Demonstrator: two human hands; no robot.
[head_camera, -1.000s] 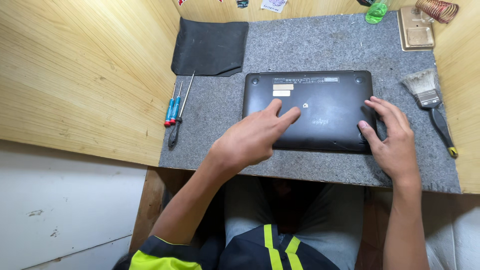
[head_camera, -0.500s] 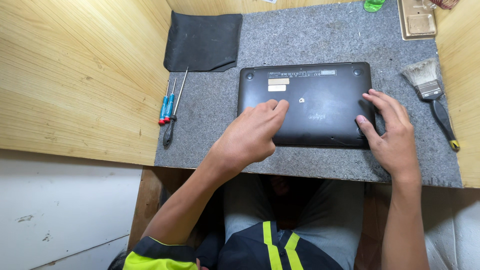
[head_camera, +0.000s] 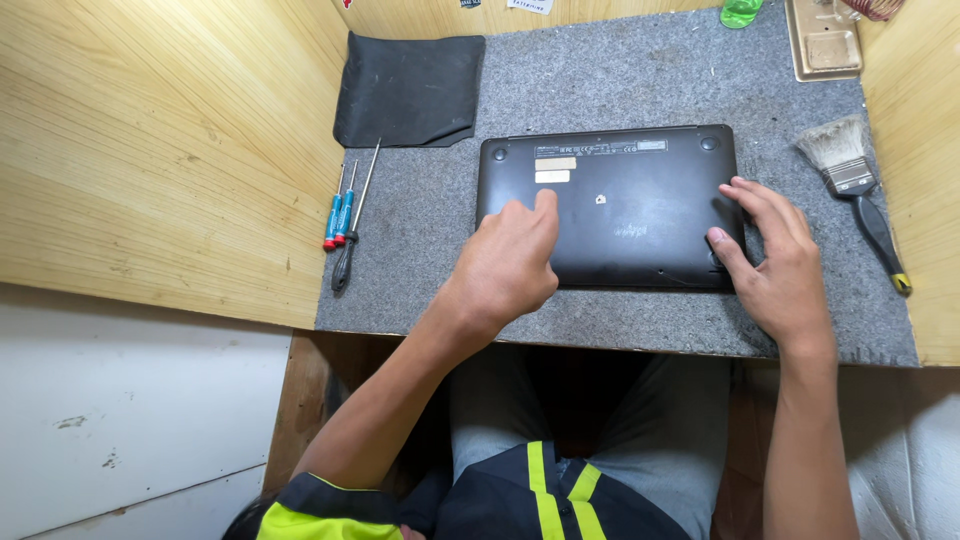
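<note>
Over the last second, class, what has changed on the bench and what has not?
The left hand slid left across the laptop, its forefinger now by the pale labels. The right hand stays on the laptop's right edge. Screwdrivers, brush and black cloth lie unmoved.

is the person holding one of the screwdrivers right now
No, both hands, left hand and right hand, rest on the black laptop, while the screwdrivers lie untouched on the grey mat beside it.
</note>
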